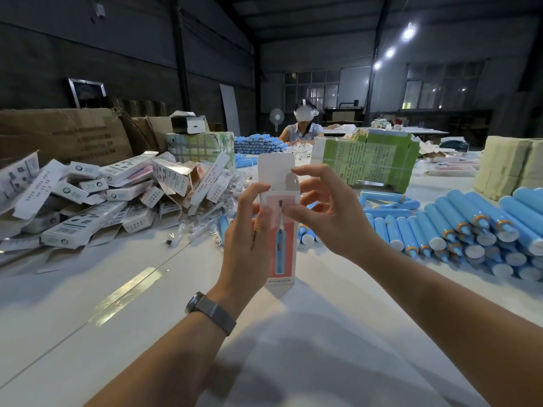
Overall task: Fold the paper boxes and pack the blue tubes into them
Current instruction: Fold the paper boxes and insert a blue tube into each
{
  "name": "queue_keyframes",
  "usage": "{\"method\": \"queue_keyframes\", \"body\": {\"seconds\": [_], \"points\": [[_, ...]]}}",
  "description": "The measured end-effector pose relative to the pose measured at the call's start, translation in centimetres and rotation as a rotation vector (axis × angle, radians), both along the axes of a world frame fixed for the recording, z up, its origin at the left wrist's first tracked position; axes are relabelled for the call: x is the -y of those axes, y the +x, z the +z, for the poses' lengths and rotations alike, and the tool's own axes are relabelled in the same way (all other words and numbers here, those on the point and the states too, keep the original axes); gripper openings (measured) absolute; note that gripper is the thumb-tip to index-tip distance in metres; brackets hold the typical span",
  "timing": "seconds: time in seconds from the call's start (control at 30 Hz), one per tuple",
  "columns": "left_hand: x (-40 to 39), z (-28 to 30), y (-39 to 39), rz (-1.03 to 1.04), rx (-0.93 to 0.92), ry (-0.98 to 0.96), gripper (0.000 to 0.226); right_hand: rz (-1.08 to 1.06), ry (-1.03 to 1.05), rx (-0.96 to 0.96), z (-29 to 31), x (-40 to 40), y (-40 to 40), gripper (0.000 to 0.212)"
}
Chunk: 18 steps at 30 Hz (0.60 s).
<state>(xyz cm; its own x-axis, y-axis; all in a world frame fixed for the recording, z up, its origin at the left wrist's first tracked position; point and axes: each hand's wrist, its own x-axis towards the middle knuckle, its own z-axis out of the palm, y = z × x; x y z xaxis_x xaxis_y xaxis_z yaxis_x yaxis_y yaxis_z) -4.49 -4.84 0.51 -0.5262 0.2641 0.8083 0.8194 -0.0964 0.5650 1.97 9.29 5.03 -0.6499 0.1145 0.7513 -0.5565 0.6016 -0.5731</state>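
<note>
Broadly, packing is under way: on the desk (323, 333) a heap of boxes (97, 198) fills the left edge, while stacked tubes (470, 230) wait along the right edge. Above the near middle, one box (279, 248) stands upright, pink-fronted, top flap open; the left hand (249, 230) grips it, the right hand (326, 207) pinches its top edge, other fingers spread
</note>
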Motion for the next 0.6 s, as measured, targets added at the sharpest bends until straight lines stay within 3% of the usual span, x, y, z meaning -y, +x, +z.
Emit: {"method": "queue_keyframes", "body": {"seconds": [0.13, 0.37, 0.6], "points": [[0.05, 0.05, 0.09, -0.009, -0.018, -0.009, 0.018, -0.022, 0.053, 0.034, 0.18, -0.23, 0.06, 0.031], [0.05, -0.02, 0.02, 0.007, -0.02, -0.035, 0.02, -0.049, 0.143, 0.044, 0.72, -0.43, 0.37, 0.031], [0.07, 0.17, 0.36, -0.038, 0.064, 0.005, 0.022, 0.006, 0.097, 0.011, 0.89, -0.2, 0.46, 0.025]]}}
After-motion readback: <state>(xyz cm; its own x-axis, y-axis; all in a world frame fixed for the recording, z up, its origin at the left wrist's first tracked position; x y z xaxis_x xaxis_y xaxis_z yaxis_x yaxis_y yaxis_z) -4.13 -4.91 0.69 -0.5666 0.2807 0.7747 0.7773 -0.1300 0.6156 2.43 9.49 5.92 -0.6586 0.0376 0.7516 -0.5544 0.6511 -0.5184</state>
